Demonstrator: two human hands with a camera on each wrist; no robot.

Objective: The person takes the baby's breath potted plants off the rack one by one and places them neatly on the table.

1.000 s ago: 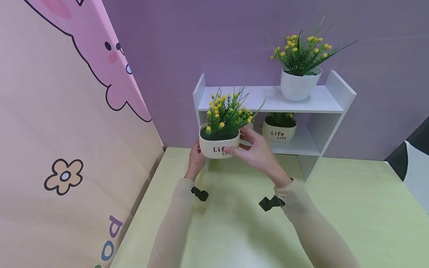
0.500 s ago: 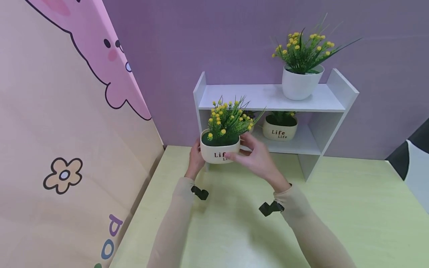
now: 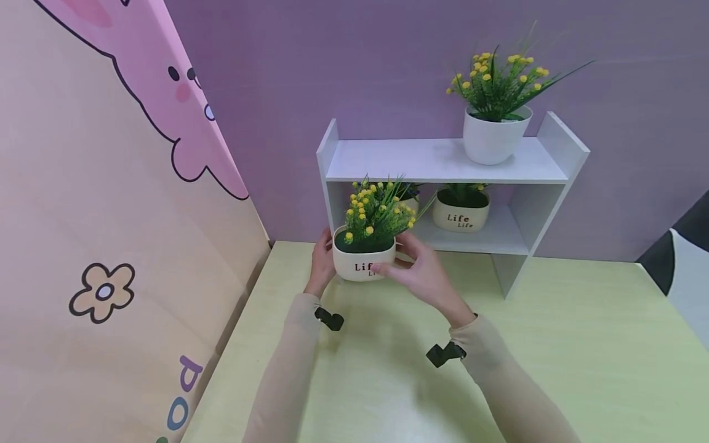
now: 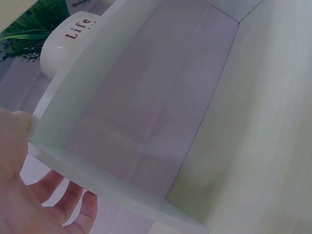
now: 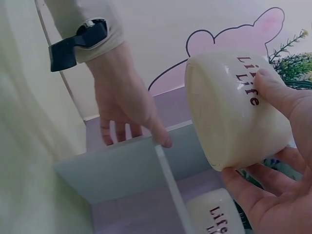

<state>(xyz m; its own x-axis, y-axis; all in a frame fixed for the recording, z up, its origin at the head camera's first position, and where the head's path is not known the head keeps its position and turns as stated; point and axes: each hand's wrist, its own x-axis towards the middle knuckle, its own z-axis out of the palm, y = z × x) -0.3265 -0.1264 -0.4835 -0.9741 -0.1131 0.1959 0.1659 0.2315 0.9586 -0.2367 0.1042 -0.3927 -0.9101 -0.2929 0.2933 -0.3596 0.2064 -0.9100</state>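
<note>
My right hand [image 3: 423, 274] holds a cream oval flowerpot [image 3: 350, 268] marked "Life", with yellow flowers and grass, in front of the shelf's left side. Its thumb presses the lettered face and the fingers reach around the side and base, as the right wrist view shows; the pot's underside [image 5: 207, 117] is off any surface there. At the white shelf unit [image 3: 540, 215], my left hand [image 3: 320, 271] grips the left side panel [image 5: 117, 161], thumb at the front edge and fingers on the outer side. The held pot partly hides that panel in the head view.
On the lower board stand another "Life" pot [image 3: 461, 216] and, left of it, a pot with bluish flowers [image 3: 410, 200], partly hidden. A round white pot [image 3: 493, 141] with yellow flowers sits on the top board. A printed cloth wall [image 3: 138, 203] borders the table [image 3: 598, 344] at left.
The held flowerpot and my right hand have moved down, from overlapping the top board to beside the lower compartment. My left hand stays at the side panel.
</note>
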